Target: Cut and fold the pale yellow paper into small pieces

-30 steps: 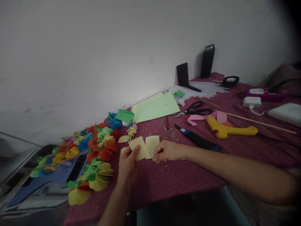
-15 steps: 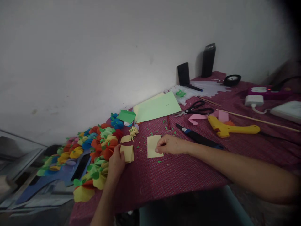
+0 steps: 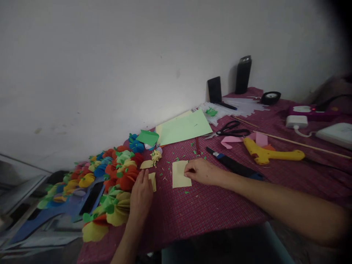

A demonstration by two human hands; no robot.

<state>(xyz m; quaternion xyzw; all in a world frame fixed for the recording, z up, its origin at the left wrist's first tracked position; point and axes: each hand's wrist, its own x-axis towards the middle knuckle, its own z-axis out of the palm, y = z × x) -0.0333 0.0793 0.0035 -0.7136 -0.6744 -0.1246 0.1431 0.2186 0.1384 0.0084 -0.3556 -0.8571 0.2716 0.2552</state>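
Observation:
My left hand (image 3: 141,196) lies flat with its fingers stretched over a small stack of folded yellow paper (image 3: 152,182), covering most of it. To its right a pale yellow paper rectangle (image 3: 178,176) rests flat on the table. My right hand (image 3: 202,171) is at that rectangle's right edge, thumb and fingertips pinched together over it. Whatever is between those fingertips is too small or hidden to tell. Just beyond my left fingertips are a yellow petal-shaped paper piece (image 3: 147,164) and a bunch of curly yellow paper strips (image 3: 156,156).
Colourful paper flowers (image 3: 128,178) crowd the left side. Light green sheets (image 3: 187,128) lie by the wall. Rightward are black scissors (image 3: 232,128), a utility knife (image 3: 233,163), a yellow glue gun (image 3: 271,152) and a wooden stick (image 3: 299,142). Green paper scraps dot the checked cloth (image 3: 187,212).
My left hand has gone from gripping the stack's edge to lying over it with straight fingers. My right hand has shifted slightly right along the paper rectangle. The view has tilted a little.

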